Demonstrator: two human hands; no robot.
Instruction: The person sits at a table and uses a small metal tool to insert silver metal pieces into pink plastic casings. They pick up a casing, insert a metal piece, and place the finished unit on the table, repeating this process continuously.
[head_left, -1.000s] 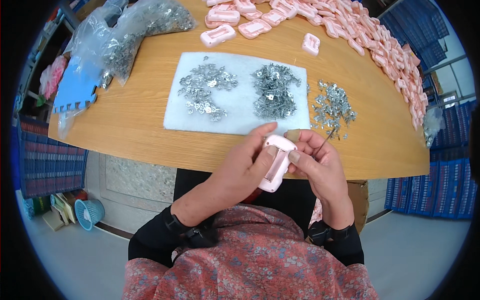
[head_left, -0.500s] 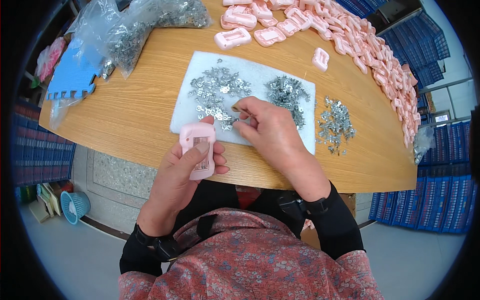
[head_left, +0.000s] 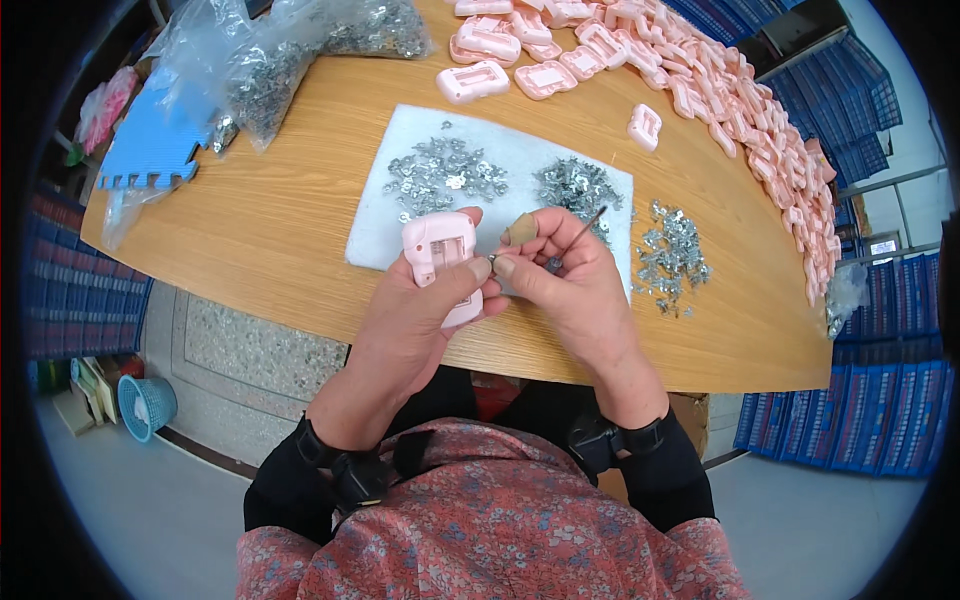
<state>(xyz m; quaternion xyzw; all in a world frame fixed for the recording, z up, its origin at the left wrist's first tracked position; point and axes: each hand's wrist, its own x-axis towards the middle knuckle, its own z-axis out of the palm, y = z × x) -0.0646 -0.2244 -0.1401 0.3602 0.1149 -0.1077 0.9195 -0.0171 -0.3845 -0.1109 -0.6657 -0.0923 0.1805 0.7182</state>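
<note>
My left hand (head_left: 400,310) grips a pale pink plastic case (head_left: 420,238) with a rectangular opening, the thumb lying across its lower part. Close beside the case, my right hand (head_left: 590,305) pinches a small metal piece (head_left: 492,258) between thumb and forefinger, at the left thumb's tip. A thin dark rod-like tool (head_left: 583,232) also sits among the right fingers; its lower end is hidden. One right fingertip wears a tan covering (head_left: 522,230). Under both hands lies a white foam sheet (head_left: 375,235), bearing loose flat metal clips (head_left: 445,172) and a denser metal pile (head_left: 575,185).
Another heap of metal pieces (head_left: 675,250) lies on the wooden table (head_left: 270,220) to the right. Many pink cases (head_left: 770,150) cover the far right edge. Clear bags of metal parts (head_left: 270,85) and a blue foam mat (head_left: 150,140) occupy the far left.
My right hand has come from the metal clips on the sheet toward the case with a small metal piece. My left hand has moved right and up with the case.
</note>
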